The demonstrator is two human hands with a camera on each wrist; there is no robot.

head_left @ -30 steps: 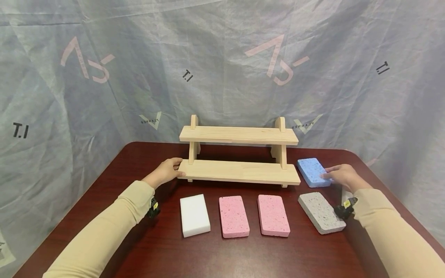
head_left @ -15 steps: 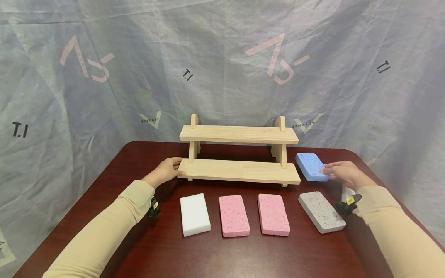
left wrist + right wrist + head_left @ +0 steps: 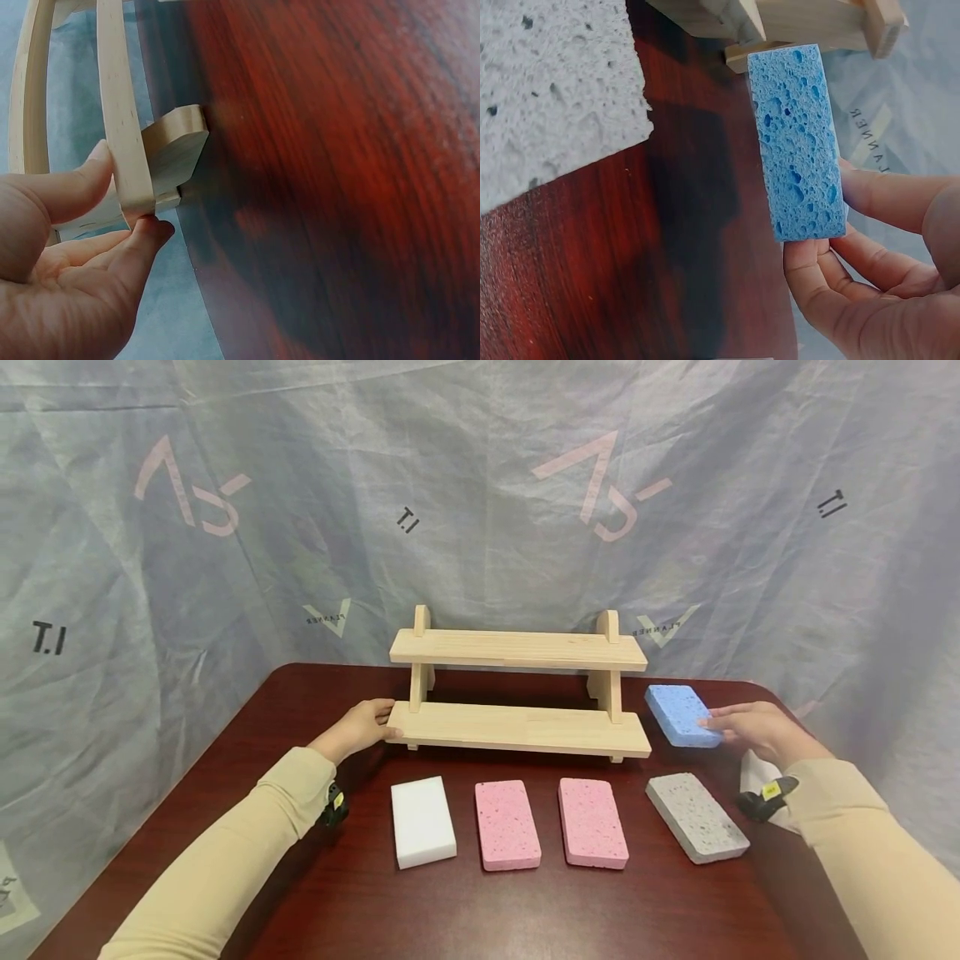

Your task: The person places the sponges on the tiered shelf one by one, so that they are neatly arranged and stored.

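Blue sponge (image 3: pixel 677 712) is being pinched by the right hand (image 3: pixel 759 729) at its right edge, apparently being held above the surface (image 3: pixel 540 910), long axis running front-to-back, just right of the wooden rack (image 3: pixel 517 727), whose lower-left end is being gripped by the left hand (image 3: pixel 358 727).

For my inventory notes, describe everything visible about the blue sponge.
The blue sponge is a light-blue rectangular block, porous-looking and pitted with darker holes. The right hand pinches it at its right side, between thumb and fingers. Its broad face up, it appears held clear of the table, right of the wooden shelf and beyond the grey sponge.
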